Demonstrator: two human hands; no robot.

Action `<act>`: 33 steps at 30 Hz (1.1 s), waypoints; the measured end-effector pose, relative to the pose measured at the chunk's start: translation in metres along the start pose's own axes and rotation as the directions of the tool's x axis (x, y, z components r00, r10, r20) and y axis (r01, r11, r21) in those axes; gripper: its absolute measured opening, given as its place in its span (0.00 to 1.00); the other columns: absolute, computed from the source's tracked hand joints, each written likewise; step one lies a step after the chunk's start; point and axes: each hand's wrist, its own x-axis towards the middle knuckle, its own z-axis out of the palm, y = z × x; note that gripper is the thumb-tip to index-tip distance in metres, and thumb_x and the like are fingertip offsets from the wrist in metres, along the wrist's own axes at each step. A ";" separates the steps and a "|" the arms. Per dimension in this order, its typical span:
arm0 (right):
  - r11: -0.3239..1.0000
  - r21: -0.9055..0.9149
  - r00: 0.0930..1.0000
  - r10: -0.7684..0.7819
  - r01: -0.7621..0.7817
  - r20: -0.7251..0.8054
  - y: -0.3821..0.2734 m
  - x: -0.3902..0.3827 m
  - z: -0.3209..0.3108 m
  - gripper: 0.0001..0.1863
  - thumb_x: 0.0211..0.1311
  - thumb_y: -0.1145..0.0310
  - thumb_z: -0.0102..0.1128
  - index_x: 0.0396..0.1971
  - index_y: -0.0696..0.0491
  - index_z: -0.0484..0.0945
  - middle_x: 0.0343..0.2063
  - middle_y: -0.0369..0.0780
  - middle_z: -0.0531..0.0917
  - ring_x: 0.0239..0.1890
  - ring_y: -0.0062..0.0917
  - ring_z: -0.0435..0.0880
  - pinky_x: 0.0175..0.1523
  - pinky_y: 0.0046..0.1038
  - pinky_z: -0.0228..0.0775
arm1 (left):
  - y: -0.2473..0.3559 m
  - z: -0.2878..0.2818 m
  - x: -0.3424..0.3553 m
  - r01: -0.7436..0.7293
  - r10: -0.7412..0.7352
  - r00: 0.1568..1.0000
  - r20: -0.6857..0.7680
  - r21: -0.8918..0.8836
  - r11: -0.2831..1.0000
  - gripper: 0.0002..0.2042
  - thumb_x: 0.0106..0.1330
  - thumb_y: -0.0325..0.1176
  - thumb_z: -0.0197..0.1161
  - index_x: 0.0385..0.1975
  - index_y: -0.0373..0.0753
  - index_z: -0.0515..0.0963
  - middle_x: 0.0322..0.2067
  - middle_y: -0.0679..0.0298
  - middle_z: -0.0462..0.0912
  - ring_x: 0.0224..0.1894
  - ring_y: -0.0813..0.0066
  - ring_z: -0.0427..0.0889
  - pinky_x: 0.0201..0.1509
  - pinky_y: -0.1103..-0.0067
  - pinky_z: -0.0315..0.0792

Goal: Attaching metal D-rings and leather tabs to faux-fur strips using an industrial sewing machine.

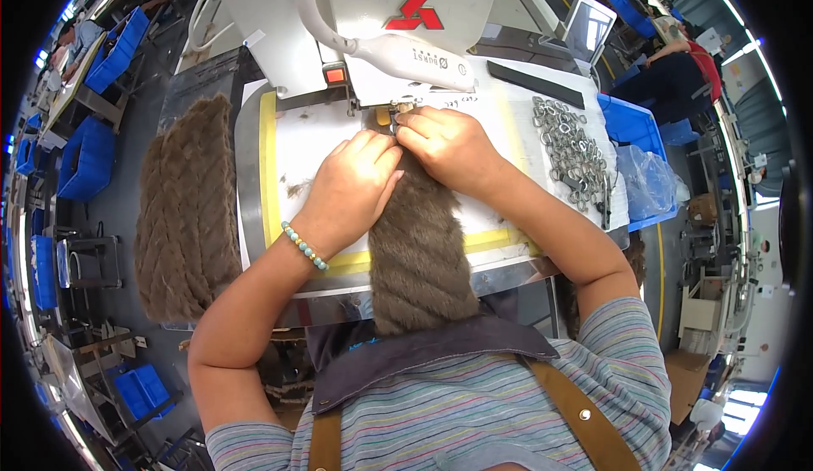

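Note:
A long strip of brown fur [419, 251] hangs from the sewing machine [381, 14] down over the front edge of the table to my lap. Its far end lies by the needle area, with both my hands on it. My left hand [351, 185], below a beaded bracelet [305, 247], has its fingers bent and pressed onto the fur's left side. At the right side, close to the presser foot [393, 119], the fingers of my right hand [449, 151] pinch the fur's end. My hands hide the very edge of the fur.
A stack of brown fur pieces [188, 217] lies to the left. On the right are a pile of metal rings and clasps [567, 145], a black bar [535, 84] and a blue bin [622, 120] with clear plastic. A white lamp [411, 58] overhangs my hands.

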 end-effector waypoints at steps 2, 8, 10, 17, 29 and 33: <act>0.998 -0.051 0.999 -0.023 0.025 0.044 -0.002 0.000 -0.001 0.09 0.56 0.70 0.65 0.36 0.54 0.85 0.45 0.40 0.91 0.46 0.29 0.91 0.48 0.30 0.86 | 0.000 0.000 0.000 0.000 0.000 1.000 0.000 0.000 1.000 0.15 0.64 0.27 0.71 0.49 0.30 0.83 0.48 0.51 0.84 0.54 0.51 0.83 0.61 0.63 0.77; 0.992 -0.093 0.985 -0.065 0.080 0.158 -0.002 0.005 -0.006 0.10 0.55 0.69 0.65 0.37 0.53 0.83 0.41 0.38 0.89 0.44 0.28 0.90 0.50 0.30 0.83 | 0.000 0.000 0.001 0.013 -0.013 1.000 0.014 -0.003 1.000 0.12 0.64 0.27 0.71 0.45 0.30 0.82 0.47 0.51 0.84 0.53 0.51 0.82 0.60 0.63 0.78; 0.990 -0.085 0.970 -0.092 0.114 0.227 0.000 0.012 -0.011 0.09 0.55 0.69 0.65 0.36 0.53 0.82 0.39 0.37 0.88 0.42 0.28 0.89 0.49 0.30 0.82 | -0.002 0.000 0.000 0.022 -0.022 1.000 0.017 -0.002 1.000 0.12 0.64 0.27 0.71 0.44 0.30 0.82 0.47 0.51 0.84 0.53 0.51 0.82 0.60 0.63 0.78; 0.995 0.098 0.998 0.004 -0.011 0.065 0.012 0.008 0.004 0.07 0.54 0.69 0.71 0.33 0.53 0.85 0.29 0.38 0.84 0.33 0.31 0.86 0.40 0.32 0.79 | -0.001 0.005 -0.001 -0.007 0.006 1.000 -0.017 -0.005 1.000 0.13 0.66 0.27 0.71 0.47 0.29 0.83 0.50 0.51 0.86 0.55 0.52 0.85 0.62 0.63 0.79; 0.416 0.626 0.705 0.630 -0.660 0.325 0.025 0.009 0.019 0.09 0.56 0.67 0.80 0.33 0.55 0.92 0.36 0.43 0.89 0.36 0.31 0.89 0.46 0.30 0.81 | 0.003 0.010 0.000 -0.010 0.011 1.000 -0.006 0.095 0.995 0.18 0.66 0.29 0.71 0.53 0.28 0.82 0.59 0.51 0.84 0.60 0.53 0.82 0.66 0.64 0.77; 0.765 0.457 0.880 0.466 -0.453 0.092 0.010 0.000 0.010 0.06 0.61 0.70 0.74 0.36 0.55 0.91 0.35 0.41 0.87 0.40 0.33 0.89 0.45 0.32 0.82 | 0.005 0.010 0.000 -0.023 0.022 1.000 0.011 0.154 0.988 0.18 0.67 0.29 0.70 0.55 0.28 0.82 0.59 0.51 0.84 0.61 0.54 0.81 0.65 0.64 0.76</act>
